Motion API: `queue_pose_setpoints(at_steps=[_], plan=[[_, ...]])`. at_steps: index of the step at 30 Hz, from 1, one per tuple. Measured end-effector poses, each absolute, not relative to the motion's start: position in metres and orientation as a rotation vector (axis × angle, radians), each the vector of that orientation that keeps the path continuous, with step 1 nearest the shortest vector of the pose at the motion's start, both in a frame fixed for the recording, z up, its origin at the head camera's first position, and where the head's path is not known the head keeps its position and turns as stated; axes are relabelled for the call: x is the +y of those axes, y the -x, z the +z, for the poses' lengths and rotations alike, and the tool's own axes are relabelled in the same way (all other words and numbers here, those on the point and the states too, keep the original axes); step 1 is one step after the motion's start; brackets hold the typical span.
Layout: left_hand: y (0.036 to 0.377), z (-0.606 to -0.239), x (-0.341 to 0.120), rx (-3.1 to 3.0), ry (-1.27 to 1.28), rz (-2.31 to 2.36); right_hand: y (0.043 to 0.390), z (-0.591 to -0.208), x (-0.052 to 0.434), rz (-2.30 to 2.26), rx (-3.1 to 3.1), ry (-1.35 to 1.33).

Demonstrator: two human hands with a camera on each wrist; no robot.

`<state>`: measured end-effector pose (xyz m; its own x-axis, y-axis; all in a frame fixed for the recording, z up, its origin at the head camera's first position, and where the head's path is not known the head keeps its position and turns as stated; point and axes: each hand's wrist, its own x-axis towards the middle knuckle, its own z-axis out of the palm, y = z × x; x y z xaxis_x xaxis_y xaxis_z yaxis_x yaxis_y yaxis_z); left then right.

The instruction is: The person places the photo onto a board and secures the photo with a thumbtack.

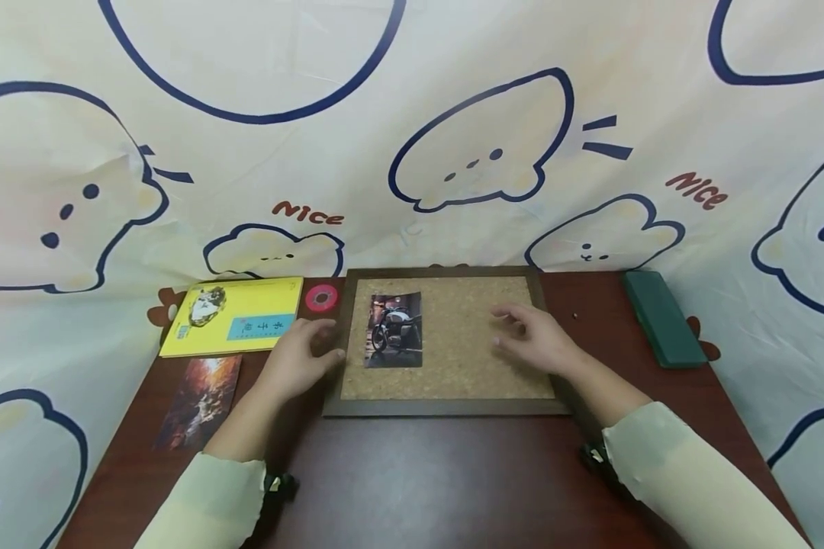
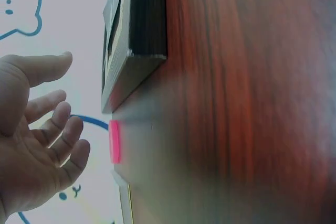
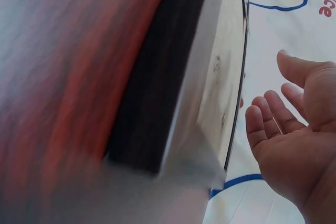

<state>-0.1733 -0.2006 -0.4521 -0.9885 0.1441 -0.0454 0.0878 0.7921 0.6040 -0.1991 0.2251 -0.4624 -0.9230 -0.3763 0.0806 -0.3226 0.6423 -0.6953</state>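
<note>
A cork board (image 1: 453,385) with a dark brown frame lies on the table. On its left part is a photo print of a motorcycle (image 1: 394,332). My left hand (image 1: 304,362) hovers by the frame's left edge, thumb apart from loosely bent fingers, holding nothing. Over the board's right side is my right hand (image 1: 535,339), also with nothing in its grasp and its fingers relaxed. Both wrist views show the left hand (image 2: 37,135) and the right hand (image 3: 294,135) apart from the frame's side (image 3: 157,87).
A yellow book (image 1: 206,335) lies at the back left, beside a pink ring-shaped roll (image 1: 309,299). Nearer the left edge is a reddish, dark picture print (image 1: 202,396). At the right stands a long green case (image 1: 662,320). A patterned cloth (image 1: 453,38) surrounds the table (image 1: 426,488).
</note>
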Motion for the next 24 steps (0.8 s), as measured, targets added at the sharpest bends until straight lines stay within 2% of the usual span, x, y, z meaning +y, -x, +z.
queue_pose_setpoints(at_steps=[24], plan=[[0.148,-0.450,-0.260,3.013,-0.046,0.870,0.184,-0.470,0.291,-0.998,2.903,0.375]])
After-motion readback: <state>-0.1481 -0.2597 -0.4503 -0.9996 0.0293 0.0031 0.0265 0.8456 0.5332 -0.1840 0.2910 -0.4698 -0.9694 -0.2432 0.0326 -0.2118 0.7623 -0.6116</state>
